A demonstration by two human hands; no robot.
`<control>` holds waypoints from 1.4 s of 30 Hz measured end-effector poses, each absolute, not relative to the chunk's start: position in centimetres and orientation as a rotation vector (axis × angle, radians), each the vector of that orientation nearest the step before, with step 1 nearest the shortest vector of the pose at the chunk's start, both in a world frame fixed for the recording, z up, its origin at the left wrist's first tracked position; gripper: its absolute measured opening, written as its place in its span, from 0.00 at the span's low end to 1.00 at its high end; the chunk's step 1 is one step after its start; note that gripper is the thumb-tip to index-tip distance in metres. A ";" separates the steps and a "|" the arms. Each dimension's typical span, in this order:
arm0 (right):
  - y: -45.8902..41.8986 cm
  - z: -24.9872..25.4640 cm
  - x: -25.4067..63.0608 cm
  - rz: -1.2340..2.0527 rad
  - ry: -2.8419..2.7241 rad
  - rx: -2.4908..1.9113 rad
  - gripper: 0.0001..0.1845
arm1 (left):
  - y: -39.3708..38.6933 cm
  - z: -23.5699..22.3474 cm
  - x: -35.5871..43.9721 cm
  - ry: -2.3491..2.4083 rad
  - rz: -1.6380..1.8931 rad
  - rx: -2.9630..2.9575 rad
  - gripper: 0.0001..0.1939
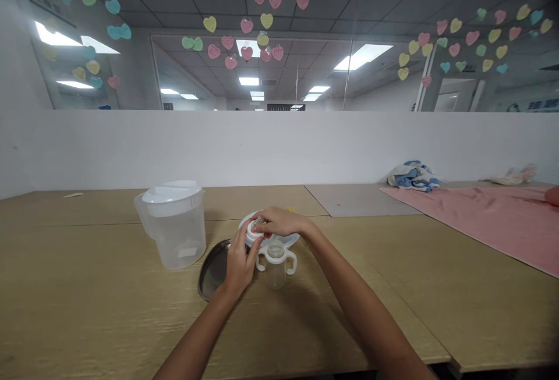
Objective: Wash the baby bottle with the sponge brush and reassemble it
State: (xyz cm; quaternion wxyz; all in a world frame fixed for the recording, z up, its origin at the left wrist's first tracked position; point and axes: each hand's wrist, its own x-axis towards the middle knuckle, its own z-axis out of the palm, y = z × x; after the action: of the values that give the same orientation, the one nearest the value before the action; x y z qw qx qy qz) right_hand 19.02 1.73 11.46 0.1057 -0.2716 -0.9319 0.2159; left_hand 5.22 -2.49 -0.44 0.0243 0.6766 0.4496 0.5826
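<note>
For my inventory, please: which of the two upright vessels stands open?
The small bottle with two white handles: its mouth is uncovered, while the pitcher wears a lid.

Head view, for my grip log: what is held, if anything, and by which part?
A white bottle cap: left hand around its side, right hand at its top; exact fingertip contact is unclear.

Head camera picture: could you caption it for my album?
Left hand and right hand hold a white cap beside an open bottle, with a lidded jug nearby.
</note>
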 end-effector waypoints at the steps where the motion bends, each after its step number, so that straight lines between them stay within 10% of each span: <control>1: 1.8 11.4 19.0 0.632 -2.749 -0.790 0.16 | -2.5 -0.5 5.2 1.390 1.793 2.096 0.21; 26: 5.1 9.9 20.8 1.783 -2.189 -0.621 0.15 | -2.7 -0.2 5.2 1.294 1.813 2.039 0.21; 42: 6.0 9.0 20.3 1.660 -1.913 -0.995 0.27 | -2.1 -0.4 4.9 1.343 1.789 1.952 0.22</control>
State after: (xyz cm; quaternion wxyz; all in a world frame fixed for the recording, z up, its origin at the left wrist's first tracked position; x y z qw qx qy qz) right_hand 20.27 5.96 8.96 0.2087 -0.3577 -0.6874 0.5967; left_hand 4.91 -2.09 -0.40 0.0861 0.6550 0.4507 0.6004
